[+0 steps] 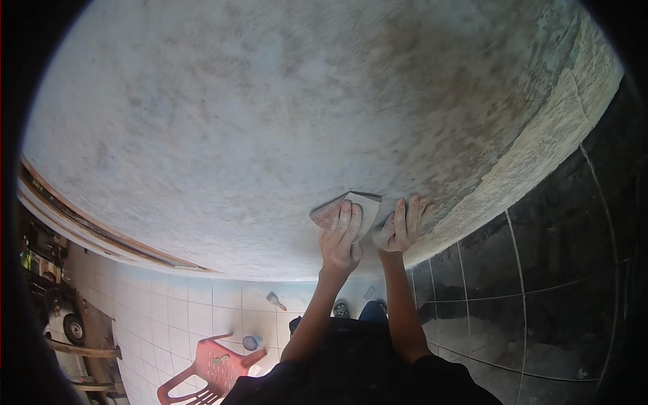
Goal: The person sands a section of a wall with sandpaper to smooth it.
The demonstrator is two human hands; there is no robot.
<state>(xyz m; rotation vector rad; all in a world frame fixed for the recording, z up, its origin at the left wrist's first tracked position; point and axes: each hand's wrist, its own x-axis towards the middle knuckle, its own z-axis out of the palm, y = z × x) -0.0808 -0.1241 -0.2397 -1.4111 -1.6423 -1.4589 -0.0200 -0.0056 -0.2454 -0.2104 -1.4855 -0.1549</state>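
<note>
A patchy, dust-whitened wall (243, 126) with brownish smudges fills most of the view. My left hand (340, 245), powdered with white dust, presses a folded sheet of sandpaper (368, 206) to the wall's lower right part. One reddish-brown face of the sheet shows at its left, and a pale face lies under my fingers. Just right of it, my right hand (403, 225) rests on the wall with its fingers spread and nothing in it. Beyond that hand runs a rough, cream-coloured plaster strip (498, 177) along the wall's edge.
Dark tiles (552, 253) border the plaster at right. On the pale tiled floor (172, 309) are a flat brush or scraper (276, 300), a blue container (251, 342) and a red plastic chair (217, 362) holding small items. A wooden frame (116, 240) edges the wall; a vehicle (68, 324) stands outside.
</note>
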